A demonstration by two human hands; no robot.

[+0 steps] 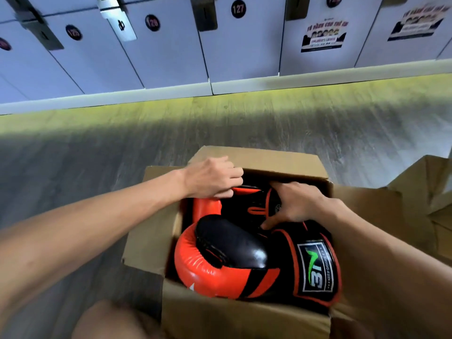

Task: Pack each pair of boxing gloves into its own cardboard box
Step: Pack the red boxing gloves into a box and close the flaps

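The person is working a pair of orange-and-black gloves into the open cardboard box (149,241), which is sitting on the grey floor (93,148) in front of a row of numbered lockers (171,52). The near glove (220,275) is lying low in the near half of the box, its badged cuff pointing right. The far glove (208,209) is lying behind it, touching it, and is the one being seated.

The left grip (212,178) is reaching over the far-left corner, fingers curled down round the far glove's upper edge. The right grip (300,204) is clasping the same glove's cuff near the middle of the box, fingers bent over it and thumb pointing down toward the seam between the two gloves.

This looks like the final tucking of the pair. To do it well, both grips should be pressing down and toward the far wall together, so the padding is compressing evenly and not springing up on one side. The cuff is probably the stubborn part; it needs to be sinking below the rim before the flaps can fold. A second box (428,184) is standing open just to the right.
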